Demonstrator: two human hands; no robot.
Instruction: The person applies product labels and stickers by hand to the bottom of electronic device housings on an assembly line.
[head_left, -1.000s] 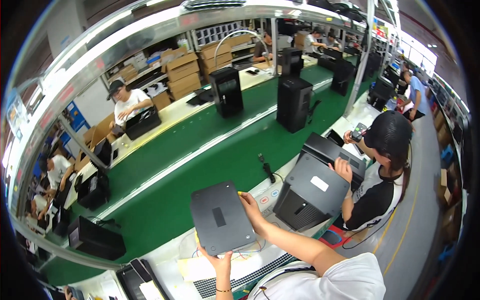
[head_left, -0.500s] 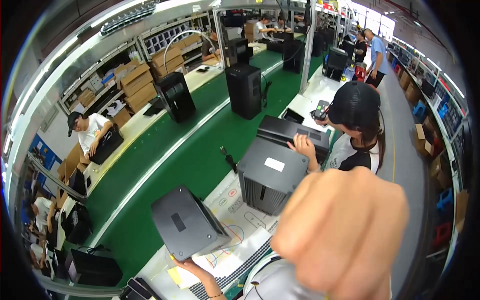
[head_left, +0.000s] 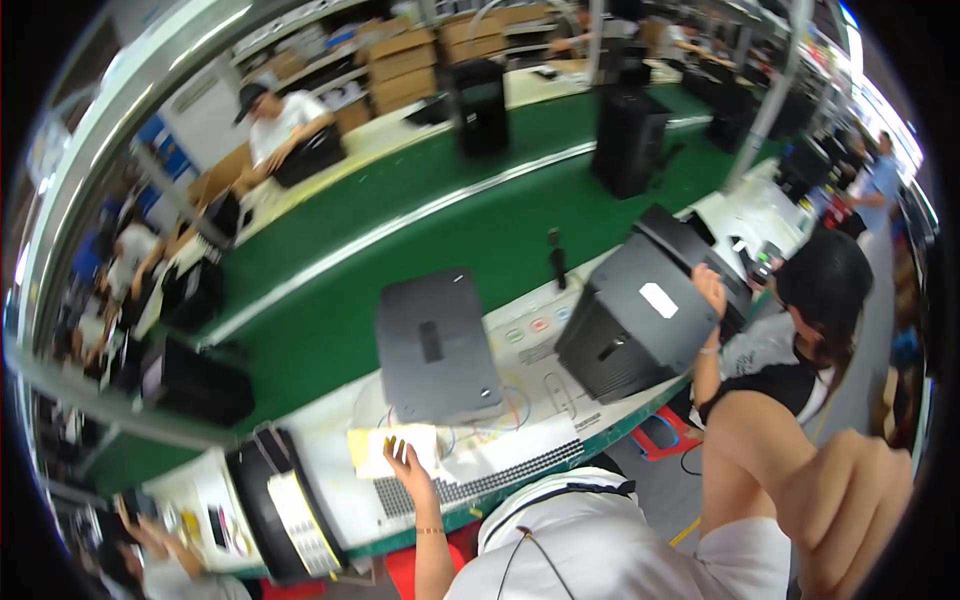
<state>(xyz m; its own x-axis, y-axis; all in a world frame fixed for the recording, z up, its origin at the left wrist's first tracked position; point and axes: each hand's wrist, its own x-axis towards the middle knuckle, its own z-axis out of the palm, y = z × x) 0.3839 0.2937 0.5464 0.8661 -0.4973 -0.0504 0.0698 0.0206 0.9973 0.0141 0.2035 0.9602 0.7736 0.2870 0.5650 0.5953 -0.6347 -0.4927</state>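
Observation:
On the white worktable in front of me a dark grey box-shaped case point(head_left: 437, 345) stands with its flat panel toward me. My left hand point(head_left: 408, 468) is at a pad of yellow and white sheets point(head_left: 372, 452) just below the case, its fingers apart and holding nothing I can see. Close to the camera at the lower right, my right hand point(head_left: 848, 500) is raised away from the table. Its fingers are curled in, and whatever they may hold is hidden. To the right stands a similar ribbed case point(head_left: 640, 318) with a white label.
A co-worker in a black cap point(head_left: 828, 285) rests a hand on the ribbed case. Beyond the table runs a green conveyor point(head_left: 340, 345) carrying black cases. A black case with a white-yellow label point(head_left: 290, 510) lies at left. A red stool point(head_left: 665, 432) stands below the table edge.
My view has swung left and down. My left hand has come off the case's lower corner to the sheets. My right hand has moved away to the lower right, still closed.

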